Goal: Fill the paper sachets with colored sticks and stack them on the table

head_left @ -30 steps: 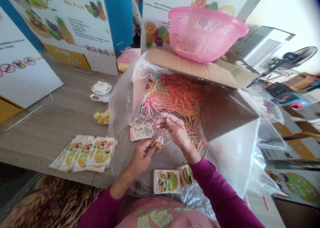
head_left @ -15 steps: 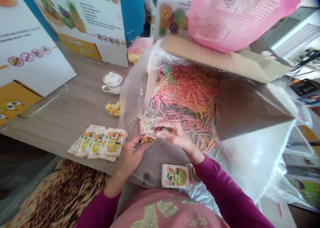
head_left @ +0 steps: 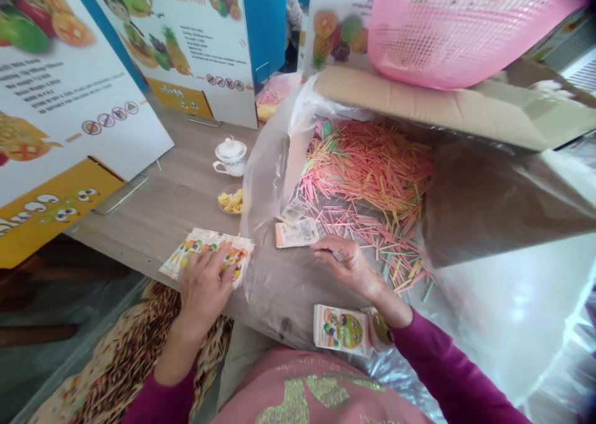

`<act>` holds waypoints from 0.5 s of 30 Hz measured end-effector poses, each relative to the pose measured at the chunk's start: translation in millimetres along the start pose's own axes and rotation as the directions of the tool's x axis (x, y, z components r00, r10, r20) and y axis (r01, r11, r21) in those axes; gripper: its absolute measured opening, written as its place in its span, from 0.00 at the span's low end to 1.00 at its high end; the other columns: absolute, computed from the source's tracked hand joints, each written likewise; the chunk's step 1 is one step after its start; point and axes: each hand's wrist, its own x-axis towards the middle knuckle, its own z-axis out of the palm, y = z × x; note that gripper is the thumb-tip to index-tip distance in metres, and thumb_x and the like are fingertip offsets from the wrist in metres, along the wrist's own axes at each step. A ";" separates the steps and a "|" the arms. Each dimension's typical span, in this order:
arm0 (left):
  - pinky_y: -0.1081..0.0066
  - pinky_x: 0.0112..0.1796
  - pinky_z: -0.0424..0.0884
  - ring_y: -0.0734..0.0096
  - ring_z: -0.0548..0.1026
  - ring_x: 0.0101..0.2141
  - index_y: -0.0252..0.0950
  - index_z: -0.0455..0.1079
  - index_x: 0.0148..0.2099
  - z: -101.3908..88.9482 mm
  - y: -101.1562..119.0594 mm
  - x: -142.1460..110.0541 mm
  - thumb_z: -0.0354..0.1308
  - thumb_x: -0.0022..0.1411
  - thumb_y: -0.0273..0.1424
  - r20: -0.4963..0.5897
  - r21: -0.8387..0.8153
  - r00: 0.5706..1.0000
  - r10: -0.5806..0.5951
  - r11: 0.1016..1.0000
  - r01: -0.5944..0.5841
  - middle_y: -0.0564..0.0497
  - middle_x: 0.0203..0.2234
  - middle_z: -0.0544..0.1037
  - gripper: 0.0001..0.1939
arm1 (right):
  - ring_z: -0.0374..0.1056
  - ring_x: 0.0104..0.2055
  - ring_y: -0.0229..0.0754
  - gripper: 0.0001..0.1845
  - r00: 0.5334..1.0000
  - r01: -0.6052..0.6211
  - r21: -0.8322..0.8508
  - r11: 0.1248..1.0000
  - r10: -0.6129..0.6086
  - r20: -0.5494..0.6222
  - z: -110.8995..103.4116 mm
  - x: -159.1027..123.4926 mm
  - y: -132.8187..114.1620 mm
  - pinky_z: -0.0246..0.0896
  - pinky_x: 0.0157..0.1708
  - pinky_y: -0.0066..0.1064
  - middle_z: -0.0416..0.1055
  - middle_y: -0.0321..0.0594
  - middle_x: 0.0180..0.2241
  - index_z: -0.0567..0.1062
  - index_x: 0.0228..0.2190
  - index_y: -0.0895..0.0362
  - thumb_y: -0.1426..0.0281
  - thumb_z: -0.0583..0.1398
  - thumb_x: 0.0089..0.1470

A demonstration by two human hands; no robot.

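Right now the left hand [head_left: 203, 290] lies flat on a fanned stack of glossy printed paper sachets [head_left: 237, 254], palm down and fingers spread, gripping nothing, close to the front edge of the light wood-grain counter [head_left: 161, 210]. The right hand [head_left: 349, 264] hangs half curled over a clear plastic liner [head_left: 272, 188], with nothing showing between its fingers. Just beyond its fingertips, two white-and-orange paper packets [head_left: 297, 231] overlap on the liner. Thin pink, yellow and green sticks [head_left: 367, 163] heap up deeper inside and scatter toward the right hand. A brown cardboard box flap [head_left: 447, 104] runs along the far side of the heap, and a pink perforated plastic basket [head_left: 465, 33] sits on it. Two more printed packets [head_left: 341, 329] lie below the right wrist, at the liner's near edge. Beside the liner's left wall, well apart from the left hand, stand a white lidded china cup [head_left: 230, 157] and a small dish of yellow pieces [head_left: 231, 202]. Upright white poster boards [head_left: 200, 51] line the counter's far edge.
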 end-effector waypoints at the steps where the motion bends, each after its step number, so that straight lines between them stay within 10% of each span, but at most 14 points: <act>1: 0.47 0.52 0.72 0.41 0.75 0.50 0.40 0.80 0.59 -3.8 -5.3 1.8 0.59 0.70 0.39 -0.021 0.109 1.000 0.001 0.994 0.002 0.37 0.49 0.82 0.21 | 0.79 0.38 0.44 0.09 1.000 -0.010 -0.011 1.000 0.010 0.004 -4.4 -4.0 2.1 0.74 0.41 0.36 0.84 0.43 0.36 0.85 0.40 0.53 0.70 0.63 0.68; 5: 0.42 0.54 0.70 0.39 0.73 0.53 0.39 0.82 0.58 -5.2 15.8 19.5 0.56 0.71 0.35 -0.072 0.246 0.988 0.137 0.962 -0.115 0.33 0.57 0.79 0.19 | 0.79 0.37 0.44 0.10 0.998 -0.030 -0.046 0.998 0.032 0.050 -10.4 -22.7 10.1 0.74 0.40 0.34 0.84 0.43 0.35 0.85 0.39 0.54 0.71 0.62 0.68; 9: 0.54 0.51 0.73 0.50 0.78 0.45 0.40 0.84 0.48 25.0 86.2 79.5 0.53 0.74 0.32 0.189 0.004 0.912 0.364 0.928 -0.372 0.40 0.42 0.85 0.17 | 0.79 0.36 0.43 0.11 0.995 -0.036 -0.129 0.991 0.048 0.088 3.7 -30.5 11.9 0.74 0.40 0.34 0.84 0.43 0.35 0.85 0.40 0.55 0.73 0.61 0.68; 15: 0.58 0.46 0.76 0.41 0.84 0.47 0.32 0.85 0.45 84.2 165.3 176.2 0.62 0.67 0.29 0.526 0.183 0.844 0.102 0.956 -0.229 0.29 0.42 0.86 0.11 | 0.78 0.41 0.43 0.07 0.964 0.086 -0.396 0.914 0.024 0.264 9.3 -35.7 7.3 0.72 0.45 0.33 0.83 0.42 0.38 0.84 0.39 0.53 0.73 0.64 0.67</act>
